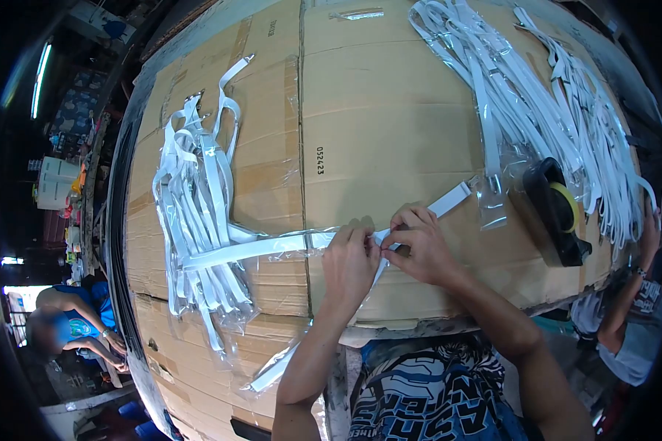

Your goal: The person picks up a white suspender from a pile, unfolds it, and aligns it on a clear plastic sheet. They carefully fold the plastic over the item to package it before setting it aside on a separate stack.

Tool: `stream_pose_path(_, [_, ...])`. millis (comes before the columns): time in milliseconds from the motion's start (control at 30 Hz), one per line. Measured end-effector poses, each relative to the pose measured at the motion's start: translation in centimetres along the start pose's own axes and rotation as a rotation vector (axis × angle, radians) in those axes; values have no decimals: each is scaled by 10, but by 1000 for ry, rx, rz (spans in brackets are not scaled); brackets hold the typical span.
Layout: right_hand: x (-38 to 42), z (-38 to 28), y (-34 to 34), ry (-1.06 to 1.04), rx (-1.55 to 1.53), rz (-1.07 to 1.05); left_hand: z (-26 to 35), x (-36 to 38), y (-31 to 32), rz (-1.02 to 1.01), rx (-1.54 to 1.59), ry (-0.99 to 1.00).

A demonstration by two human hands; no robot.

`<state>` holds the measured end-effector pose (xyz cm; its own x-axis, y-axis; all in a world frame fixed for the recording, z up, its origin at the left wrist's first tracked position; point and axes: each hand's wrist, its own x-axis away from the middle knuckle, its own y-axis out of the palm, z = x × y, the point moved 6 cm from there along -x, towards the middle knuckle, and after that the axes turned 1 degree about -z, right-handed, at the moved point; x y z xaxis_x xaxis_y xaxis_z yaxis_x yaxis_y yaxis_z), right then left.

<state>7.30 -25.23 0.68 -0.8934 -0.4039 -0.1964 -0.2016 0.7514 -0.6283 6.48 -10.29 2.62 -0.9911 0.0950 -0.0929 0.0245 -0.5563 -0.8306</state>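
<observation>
White strap [272, 247]: centre of the frame, across the cardboard-covered surface [375, 140].
Left hand [351, 261], right hand [419, 248]: grips pinched on the strap, fingertips nearly meeting.
Strap pile [197, 192]: centre left; the strap's overlapping end could snag here, tugging the pinch askew.

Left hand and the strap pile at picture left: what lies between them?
Head view: a white strap and some clear plastic, over cardboard.
</observation>
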Motion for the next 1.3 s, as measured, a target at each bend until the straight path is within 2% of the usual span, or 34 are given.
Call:
stream_pose_path(233, [-2,-2,-2,-17,21,-6,2,3,-6,12,82,-35])
stream_pose_path(300, [-4,-3,-7,-48,8,-20,10,12,-16,73,96,-3])
stream_pose_path(400, [-5,4,-15,-60,-87,-55,15,35,-27,145,138,-21])
stream_pose_path(433, [-6,8,-17,11,-169,-60,16,46,-29,160,162,-34])
stream_pose_path(500, [-2,16,-20,163,-322,-71,15,70,-30,181,242,-123])
stream_pose_path(600, [-1,15,-22,146,-281,-88,13,108,-28,172,364,-282])
stream_pose_path(700, [-2,6,-23,-25,-79,-84,7,150,-13,132,560,-472])
stream_pose_path(767, [-3,4,-23,27,-117,-99,4,173,-3,57,754,-613])
stream_pose_path(867, [-4,5,-22,63,-149,-94,-9,204,11,73,990,-782])
stream_pose_path(1100, [-14,3,-17,-9,-58,-63,-27,250,-10,260,1098,-917])
stream_pose_path(1300, [-34,-33,13,-201,38,-76,-46,291,-25,459,1172,-1049])
